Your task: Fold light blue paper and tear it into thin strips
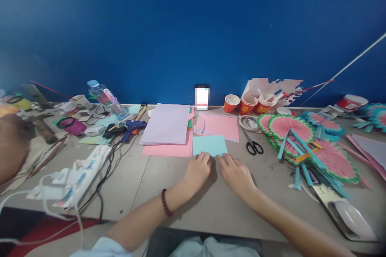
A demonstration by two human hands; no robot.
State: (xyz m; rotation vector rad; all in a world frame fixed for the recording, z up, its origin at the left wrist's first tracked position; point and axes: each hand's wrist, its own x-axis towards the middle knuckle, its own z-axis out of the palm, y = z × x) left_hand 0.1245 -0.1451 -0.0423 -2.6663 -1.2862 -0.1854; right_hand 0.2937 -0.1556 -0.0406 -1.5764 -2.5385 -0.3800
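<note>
A small light blue sheet of paper (210, 144) lies flat on the table in front of me. My left hand (199, 168) is at its near left edge, fingers bent and pressed together on the paper. At the near right corner, my right hand (235, 170) holds the same edge with its fingertips. The thumbs are mostly hidden under the hands. Directly behind the sheet lies pink paper (221, 126), and to the left is a stack of lilac paper (169, 124) over pink sheets. Black-handled scissors (254, 147) rest to the right of the blue sheet.
Watermelon-patterned paper fans (291, 128) pile up at right, near a white mouse (354, 217). Paper cups (248, 104) and a phone (202, 98) stand along the blue wall. Leftward are a blue glue gun (131, 127), a bottle (107, 97), a power strip (87, 172) and another person's arm (13, 144).
</note>
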